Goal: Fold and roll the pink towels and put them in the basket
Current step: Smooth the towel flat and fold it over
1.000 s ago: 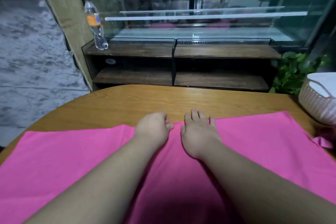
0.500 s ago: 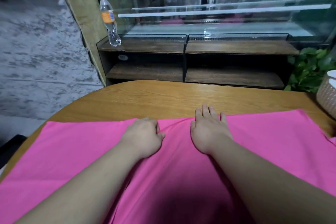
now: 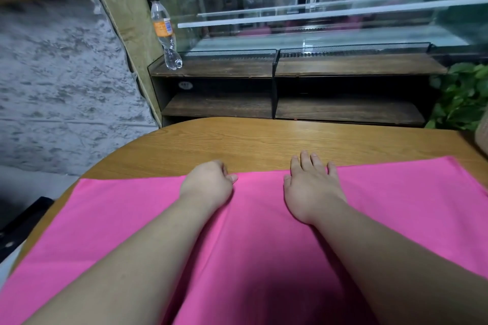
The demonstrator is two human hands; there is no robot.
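Table; left hand grips towel, right hand flat

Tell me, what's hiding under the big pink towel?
The wooden table shows past the far edge of the pink towel, so the towel lies on it. Whether anything else sits beneath cannot be seen; the cloth covers it.

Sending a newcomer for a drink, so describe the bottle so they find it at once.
Beyond the wooden table stands a dark shelf under a glass case. On its top board's left end is the bottle: clear plastic, orange label, alone there.
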